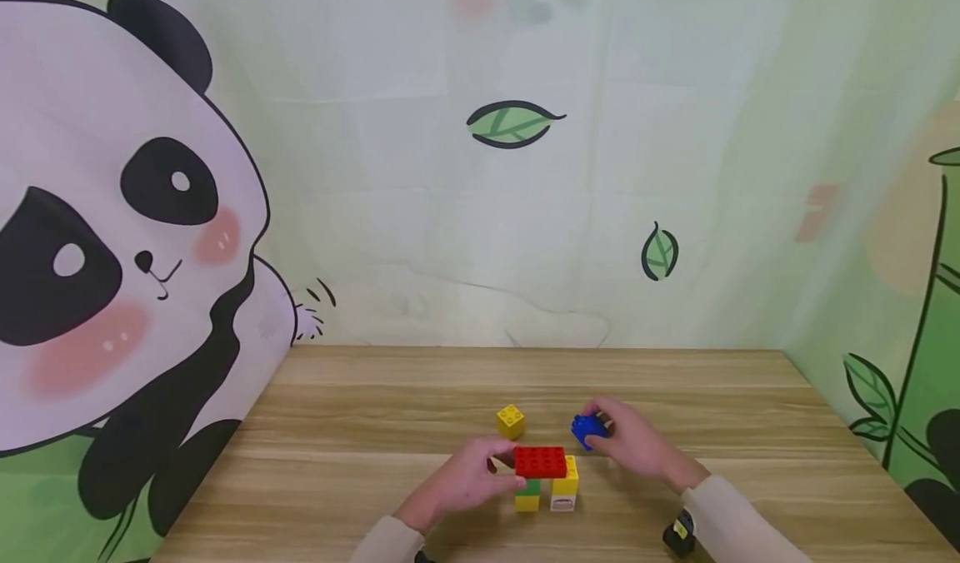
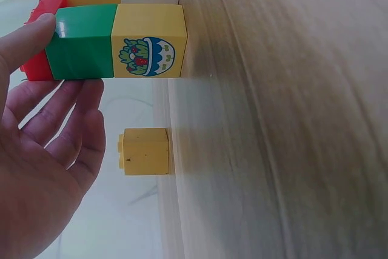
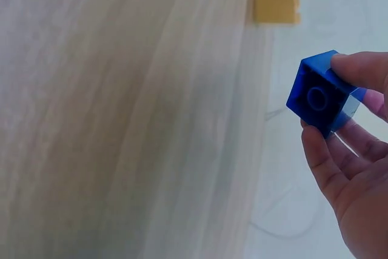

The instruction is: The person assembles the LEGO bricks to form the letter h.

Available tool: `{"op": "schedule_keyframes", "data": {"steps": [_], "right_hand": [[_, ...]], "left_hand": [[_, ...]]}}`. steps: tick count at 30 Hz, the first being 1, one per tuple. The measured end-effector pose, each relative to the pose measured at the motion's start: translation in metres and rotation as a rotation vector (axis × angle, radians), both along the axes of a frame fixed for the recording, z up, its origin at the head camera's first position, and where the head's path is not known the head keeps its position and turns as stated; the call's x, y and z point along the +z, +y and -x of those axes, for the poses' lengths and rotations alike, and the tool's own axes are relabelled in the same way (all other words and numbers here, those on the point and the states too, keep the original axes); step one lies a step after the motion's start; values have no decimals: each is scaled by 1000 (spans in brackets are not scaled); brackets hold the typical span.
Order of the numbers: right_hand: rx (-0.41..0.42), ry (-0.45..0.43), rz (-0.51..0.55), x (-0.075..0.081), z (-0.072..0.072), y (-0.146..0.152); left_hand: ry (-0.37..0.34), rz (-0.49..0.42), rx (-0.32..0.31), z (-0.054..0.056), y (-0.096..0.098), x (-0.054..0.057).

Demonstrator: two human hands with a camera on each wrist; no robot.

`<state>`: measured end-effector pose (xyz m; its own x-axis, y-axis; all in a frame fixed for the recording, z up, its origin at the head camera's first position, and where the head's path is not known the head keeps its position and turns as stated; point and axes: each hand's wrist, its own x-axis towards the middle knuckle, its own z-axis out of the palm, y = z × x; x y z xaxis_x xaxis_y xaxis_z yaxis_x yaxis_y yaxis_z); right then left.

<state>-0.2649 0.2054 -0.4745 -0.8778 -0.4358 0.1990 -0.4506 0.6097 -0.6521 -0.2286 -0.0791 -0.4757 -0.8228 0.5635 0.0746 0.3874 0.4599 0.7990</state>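
My left hand (image 1: pixel 468 478) pinches the left end of a long red toy brick (image 1: pixel 540 463), thumb on the near side. This brick bridges two short columns. The left column is a green brick (image 2: pixel 82 42) above a yellow brick with a salad-bowl picture (image 2: pixel 150 42). On the right, a yellow brick (image 1: pixel 566 483) sits over a white brick with a cake picture (image 1: pixel 563 504). Right of and beyond this build, my right hand (image 1: pixel 633 442) holds a blue brick (image 3: pixel 327 92) off the table, its hollow underside showing in the right wrist view.
A loose yellow brick (image 1: pixel 511 422) stands behind the build, studs up. The wooden table (image 1: pixel 337 446) meets a wall cloth (image 1: pixel 375 213) printed with a panda and leaves. A small black object with a yellow patch (image 1: pixel 678 534) is at the right sleeve.
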Motion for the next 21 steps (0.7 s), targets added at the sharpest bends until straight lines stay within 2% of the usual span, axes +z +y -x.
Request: {"op": "schedule_keyframes", "data": {"steps": [6, 11, 21], "right_hand": [[78, 60, 49, 11, -10, 1], [103, 84, 76, 19, -18, -1], [62, 104, 104, 35, -36, -10]], "left_hand": [[5, 15, 1, 0, -1, -1], [15, 37, 2, 0, 0, -1], [24, 16, 4, -2, 1, -2]]}}
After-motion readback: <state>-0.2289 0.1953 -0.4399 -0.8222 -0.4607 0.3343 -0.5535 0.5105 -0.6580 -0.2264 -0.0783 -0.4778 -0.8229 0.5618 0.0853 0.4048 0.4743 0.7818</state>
